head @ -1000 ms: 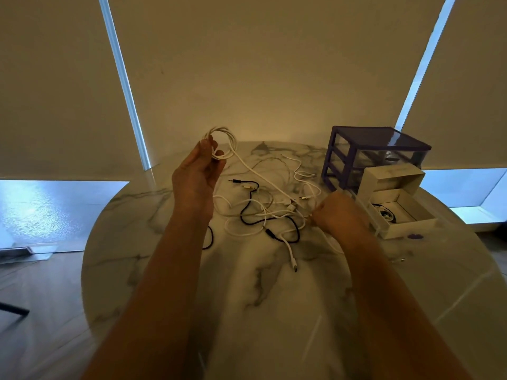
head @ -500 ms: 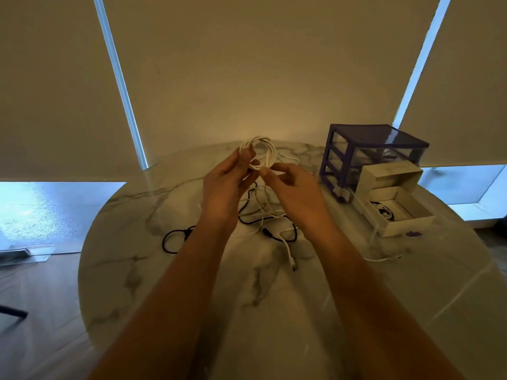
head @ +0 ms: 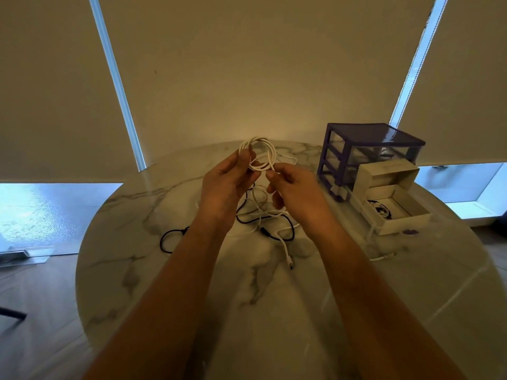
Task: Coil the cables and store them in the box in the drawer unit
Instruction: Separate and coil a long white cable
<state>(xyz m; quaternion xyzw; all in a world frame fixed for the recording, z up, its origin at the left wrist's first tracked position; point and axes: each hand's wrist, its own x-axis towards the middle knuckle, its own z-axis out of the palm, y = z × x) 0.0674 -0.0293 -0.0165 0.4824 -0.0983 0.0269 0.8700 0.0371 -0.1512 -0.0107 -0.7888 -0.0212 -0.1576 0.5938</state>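
In the head view, the right hand [head: 295,192], which a second ago was down at the tangle on the bench [head: 274,283], is now meeting the left hand [head: 227,185] at the white coil [head: 259,156], bringing in another turn. That suggests the coiling of this cable is going on and nearing its end, since little slack is trailing below.

The left grip is pinching the coil's near-left edge between thumb and fingers; the right grip is nipping the strand just right of it.

The coil is showing as several neat, round white loops standing above both grips. Below the grips, loose white and black cables [head: 263,220] are lying uncoiled. Well to the right of the grips, the open box [head: 395,207] is sitting in the pulled-out drawer of the purple drawer unit [head: 365,149].
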